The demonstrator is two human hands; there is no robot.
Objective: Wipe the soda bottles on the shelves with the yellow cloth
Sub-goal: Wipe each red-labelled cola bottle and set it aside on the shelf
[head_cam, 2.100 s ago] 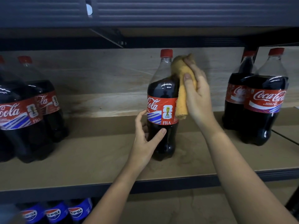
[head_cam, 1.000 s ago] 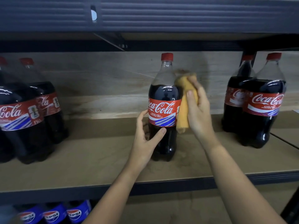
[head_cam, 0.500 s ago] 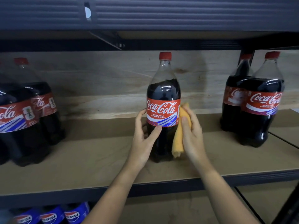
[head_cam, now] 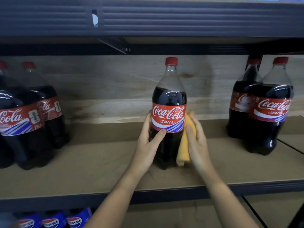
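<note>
Centrally on the wooden shelf: one Coca-Cola bottle, upright, red cap on, label facing outward. Gripped low on its left side by the left hand, fingers curled behind, thumb across the lower label edge. Pressed against its right flank by the right hand: yellow cloth, folded lengthwise, held between thumb and fingers (lower end hanging just above the shelf board). Left of centre, well apart: cluster of Coca-Cola bottles. Right, also apart: pair of Coca-Cola bottles. Below, on the lower tier: Pepsi bottles, tops only visible.
</note>
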